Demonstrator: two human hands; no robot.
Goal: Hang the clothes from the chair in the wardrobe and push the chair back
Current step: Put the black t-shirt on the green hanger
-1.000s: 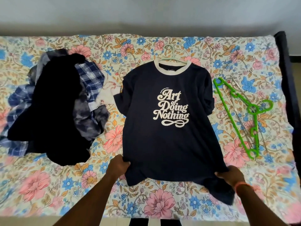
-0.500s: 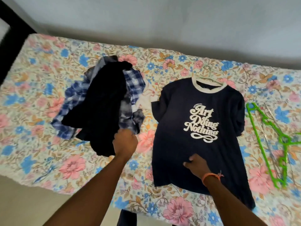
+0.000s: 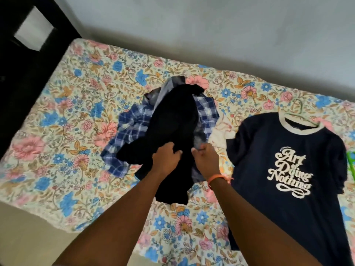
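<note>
Head view: hands (image 3: 187, 160) mid-bed (image 3: 63, 143), edges distant

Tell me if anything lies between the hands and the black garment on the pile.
Nothing visible does. The left hand and right hand both already grip the black garment, which lies on top of the blue plaid shirt.

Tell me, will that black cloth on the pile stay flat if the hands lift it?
Probably not. The black garment already lies crumpled and draped over the checked shirt, so it should sag and flop. Being thin fabric, it is likely light. It may drag neighbours along.
</note>
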